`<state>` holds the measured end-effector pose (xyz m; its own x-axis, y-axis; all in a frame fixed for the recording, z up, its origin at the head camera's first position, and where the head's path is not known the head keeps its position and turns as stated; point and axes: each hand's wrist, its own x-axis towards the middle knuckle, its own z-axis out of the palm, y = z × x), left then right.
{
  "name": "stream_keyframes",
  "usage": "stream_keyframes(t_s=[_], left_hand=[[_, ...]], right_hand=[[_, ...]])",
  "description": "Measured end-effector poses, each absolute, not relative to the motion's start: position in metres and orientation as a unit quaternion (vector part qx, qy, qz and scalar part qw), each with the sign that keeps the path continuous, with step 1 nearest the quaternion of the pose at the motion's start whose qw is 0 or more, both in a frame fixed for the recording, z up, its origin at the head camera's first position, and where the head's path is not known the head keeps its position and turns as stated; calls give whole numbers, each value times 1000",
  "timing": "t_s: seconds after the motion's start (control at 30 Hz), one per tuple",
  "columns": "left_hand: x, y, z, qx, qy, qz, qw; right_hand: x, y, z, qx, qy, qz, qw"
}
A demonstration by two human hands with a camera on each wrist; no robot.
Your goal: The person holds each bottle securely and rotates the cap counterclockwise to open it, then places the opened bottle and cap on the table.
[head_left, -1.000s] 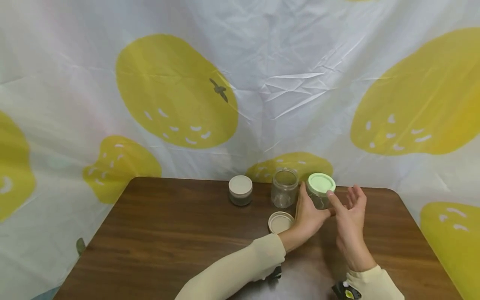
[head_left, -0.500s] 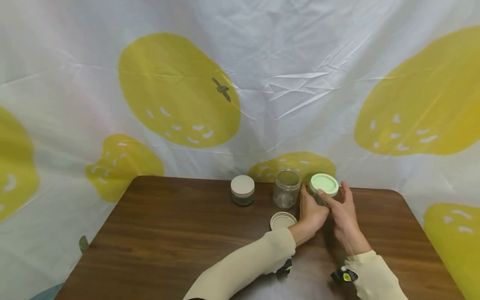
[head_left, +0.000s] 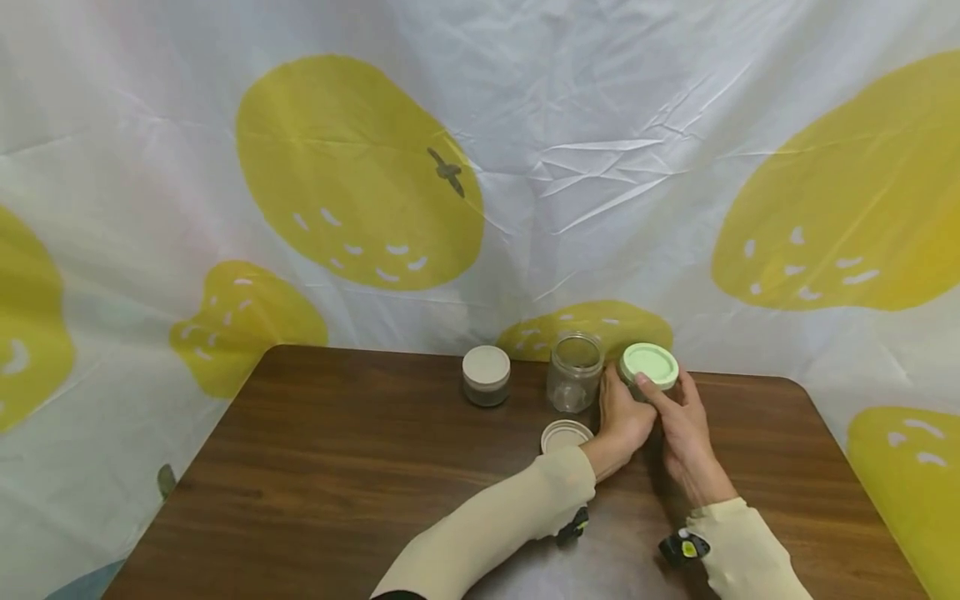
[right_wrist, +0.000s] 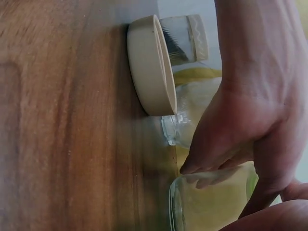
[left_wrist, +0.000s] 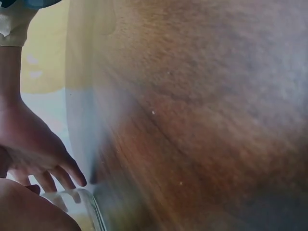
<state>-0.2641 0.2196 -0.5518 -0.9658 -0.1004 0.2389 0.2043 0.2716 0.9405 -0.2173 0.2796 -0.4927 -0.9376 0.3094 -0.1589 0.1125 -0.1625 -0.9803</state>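
Observation:
A clear glass jar (right_wrist: 207, 202) with a pale green lid (head_left: 649, 363) stands near the table's back edge. My left hand (head_left: 625, 417) is wrapped round the jar's body from the left. My right hand (head_left: 686, 435) holds the lid, its thumb at the front rim and a finger at the right side. In the left wrist view, the right hand's other fingers (left_wrist: 45, 180) reach down along the glass. The green lid sits on top of the jar; my hands hide most of the body in the head view.
An uncovered clear jar (head_left: 574, 379) stands just left of my left hand. In front of it lies a cream lid (head_left: 564, 435), partly behind my left wrist. A short jar with a white lid (head_left: 486, 375) stands farther left. A lemon-print curtain (head_left: 585, 242) hangs behind the wooden table (head_left: 360, 467).
My right hand has closed in from the jar's right side, thumb and finger now at the green lid. My left hand stays round the body; the green-lidded jar leans slightly differently.

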Motion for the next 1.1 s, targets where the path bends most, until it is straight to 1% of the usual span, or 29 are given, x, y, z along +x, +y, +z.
stream_keyframes(t_s=[0.2, 0.27, 0.33, 0.37, 0.43, 0.5, 0.57, 0.6, 0.7, 0.93, 1.0, 1.1], left_hand=[[-257, 218, -542, -37, -777, -620, 101], [-251, 217, -536, -39, -777, -620, 102], [-241, 213, -522, -31, -770, -632, 80], [-239, 212, -518, -34, -773, -628, 82], [-230, 205, -500, -31, -768, -636, 65], [-221, 200, -485, -28, -765, -641, 46], [-215, 197, -474, -32, -769, -637, 38], [-209, 193, -465, -30, -765, -643, 22], [-202, 188, -454, -42, -776, -629, 13], [-199, 171, -431, -97, -794, -599, 18], [-199, 165, -430, -125, -807, -576, 34], [-197, 155, -431, -174, -822, -538, 71]], right_hand=[[-211, 281, -493, -165, -659, 730, 77], [-207, 281, -491, -166, -658, 730, 82], [-204, 279, -488, -169, -654, 732, 88], [-202, 278, -486, -171, -652, 733, 93], [-198, 275, -481, -178, -644, 736, 106], [-193, 273, -475, -185, -643, 733, 122], [-186, 270, -468, -192, -642, 728, 142], [-183, 269, -465, -196, -639, 728, 151], [-174, 264, -455, -202, -628, 732, 172], [-162, 254, -433, -181, -603, 753, 189], [-158, 249, -427, -177, -591, 762, 197], [-152, 241, -420, -169, -569, 778, 205]])
